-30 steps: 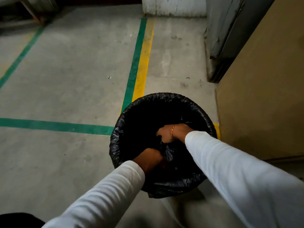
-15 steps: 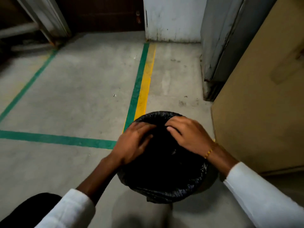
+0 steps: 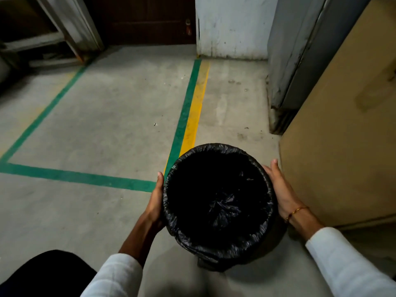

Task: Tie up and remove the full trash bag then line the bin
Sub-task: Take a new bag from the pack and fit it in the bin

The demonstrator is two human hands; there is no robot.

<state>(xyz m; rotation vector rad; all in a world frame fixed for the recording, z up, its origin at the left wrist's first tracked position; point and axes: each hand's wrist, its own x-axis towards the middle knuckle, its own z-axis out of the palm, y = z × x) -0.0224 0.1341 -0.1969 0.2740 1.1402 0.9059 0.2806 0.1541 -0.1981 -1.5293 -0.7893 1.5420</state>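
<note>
A round bin (image 3: 211, 267) stands on the concrete floor, lined with a black trash bag (image 3: 216, 148) whose edge is folded over the rim. Crumpled bag plastic (image 3: 222, 209) shows deep inside; whatever else is in there is too dark to see. My left hand (image 3: 154, 203) presses flat against the bin's left side just under the rim. My right hand (image 3: 281, 189) presses against the right side, with a thin bracelet on the wrist. The two hands clasp the bin between them.
A tan panel (image 3: 342, 136) stands close to the right of the bin, with a grey metal door frame (image 3: 295, 61) behind it. Green and yellow floor lines (image 3: 188, 108) run away from the bin. Open concrete floor lies to the left.
My hands came up out of the bag, ran along the far rim, and now rest on the bin's outer left and right sides. The camera has also tilted up.
</note>
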